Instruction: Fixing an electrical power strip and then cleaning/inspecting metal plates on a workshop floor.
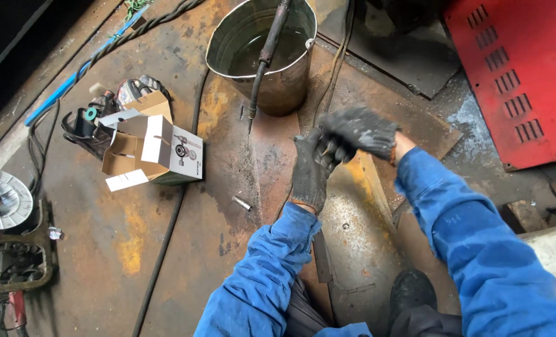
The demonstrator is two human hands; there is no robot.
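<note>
Two blue sleeves (271,274) rise from the near edge, with one dark boot (412,290) between them. Each ends in a dark knit glove. Left hand (310,171) stands upright, fingers pointing far; right hand (360,132) is curled over its fingertips, touching them and blurred, so whether it pinches the glove cloth I cannot tell. Neither hand carries a tool.

One small metal tube (241,203) lies on the rusty steel plate (134,249), just left of the left wrist and apart from it, its long axis running far-left to near-right. One steel bucket (284,81) with water stands far of the hands, a single welding torch (266,53) leaning in it, tip pointing near and down. One open cardboard box (159,150) sits well left. One wire spool (2,200) rests at the left edge. One red louvred machine case (515,68) occupies the far right.
</note>
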